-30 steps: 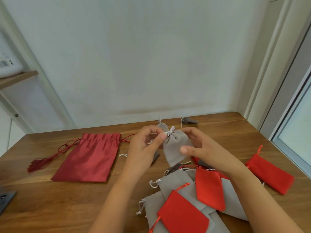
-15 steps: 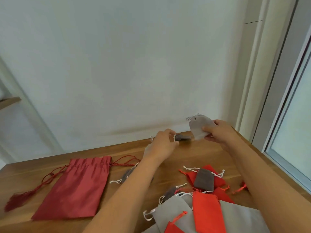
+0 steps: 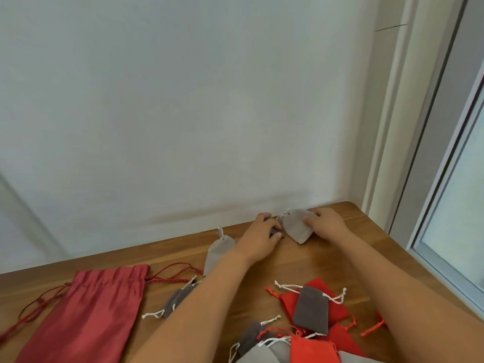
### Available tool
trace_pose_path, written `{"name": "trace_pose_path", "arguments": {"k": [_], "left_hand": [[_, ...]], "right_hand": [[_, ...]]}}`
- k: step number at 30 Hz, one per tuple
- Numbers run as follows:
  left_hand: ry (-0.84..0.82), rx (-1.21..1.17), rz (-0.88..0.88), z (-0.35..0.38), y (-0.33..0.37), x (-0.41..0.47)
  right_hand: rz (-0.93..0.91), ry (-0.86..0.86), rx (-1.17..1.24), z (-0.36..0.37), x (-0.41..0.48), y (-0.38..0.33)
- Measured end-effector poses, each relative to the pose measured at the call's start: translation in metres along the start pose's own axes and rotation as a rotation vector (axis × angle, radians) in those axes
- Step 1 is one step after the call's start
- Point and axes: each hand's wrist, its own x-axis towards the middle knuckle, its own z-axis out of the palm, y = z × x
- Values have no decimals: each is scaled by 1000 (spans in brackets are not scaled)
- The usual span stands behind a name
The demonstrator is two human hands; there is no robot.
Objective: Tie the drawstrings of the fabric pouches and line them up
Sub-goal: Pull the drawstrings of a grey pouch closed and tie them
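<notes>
At the far edge of the tabletop [image 3: 327,260], both hands work on small pouches.
Against the wall, the right hand [image 3: 326,224] grips a light grey pouch [image 3: 298,226], its neck gathered tight with a pale knotted drawstring pointing left. The left hand [image 3: 259,235] curls fingers and thumb round a small dark grey pouch [image 3: 277,233], which it mostly hides. Another pale grey pouch [image 3: 218,251] lies partly behind the left forearm. A large red pouch [image 3: 91,313] and a heap of red and grey pouches [image 3: 311,309] are cut off by the bottom edge. What is inside the pouches cannot be seen.
</notes>
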Motion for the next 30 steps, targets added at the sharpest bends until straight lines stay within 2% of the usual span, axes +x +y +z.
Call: {"name": "trace_pose_path", "arguments": {"k": [3, 8, 13, 16, 19, 23, 25, 30], "left_hand": [[14, -12, 36, 0, -7, 0], [44, -27, 45, -5, -7, -5], [134, -37, 63, -24, -3, -15], [152, -48, 11, -44, -9, -27], [107, -2, -55, -65, -24, -45], [-66, 43, -138, -82, -46, -69], [-136, 51, -170, -81, -53, -78], [-21, -13, -154, -60, -57, -74]], "right_hand": [[-10, 66, -182, 8, -2, 0], [9, 76, -448, 13, -12, -7], [37, 52, -574, 3, -15, -8], [55, 71, -570, -3, -14, -5], [-25, 106, -499, -6, -12, -4], [-126, 24, -419, -3, -12, -9], [-133, 47, -383, 2, -9, -7], [-111, 115, -169, 7, 1, -2]]}}
